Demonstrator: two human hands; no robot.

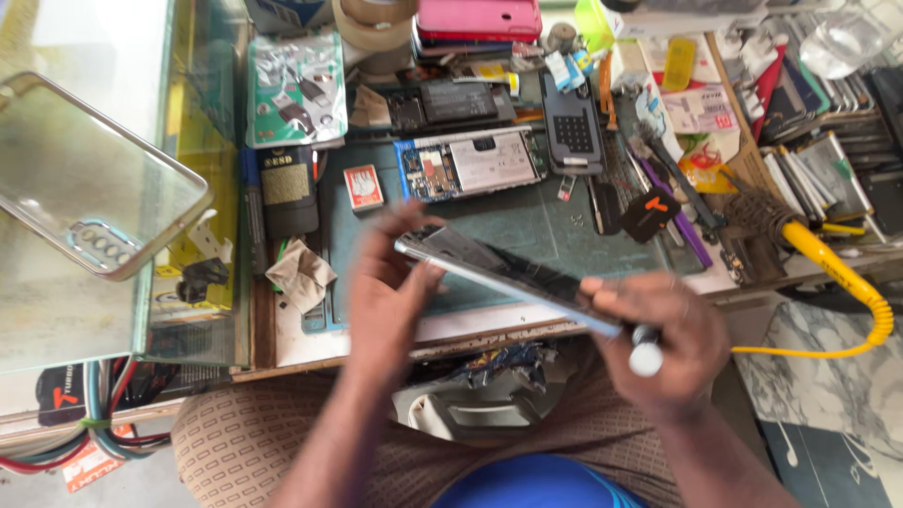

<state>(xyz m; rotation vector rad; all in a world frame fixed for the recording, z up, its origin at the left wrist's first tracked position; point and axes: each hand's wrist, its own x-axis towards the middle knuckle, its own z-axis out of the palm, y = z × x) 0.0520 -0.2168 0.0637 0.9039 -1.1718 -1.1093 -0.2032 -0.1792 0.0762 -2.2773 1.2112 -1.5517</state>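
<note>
Opened phone, thin, stiff, light, likely fragile and slick: pinched by its edges, left hand clasping far-left end, right hand gripping near-right end plus white-tipped tool.

Seen from above, a worker at a cluttered repair bench: both forearms bare to the frame's lower edge, with no sleeves, watch, bracelet or gloves, and no rings visible on the left hand or the right hand. A rounded patch of bright blue shirt shows at the bottom centre. The lap is covered in beige-brown cloth printed with a regular grid of small pale rectangles. The hands appear slightly blurred, so finer detail cannot be made out
</note>
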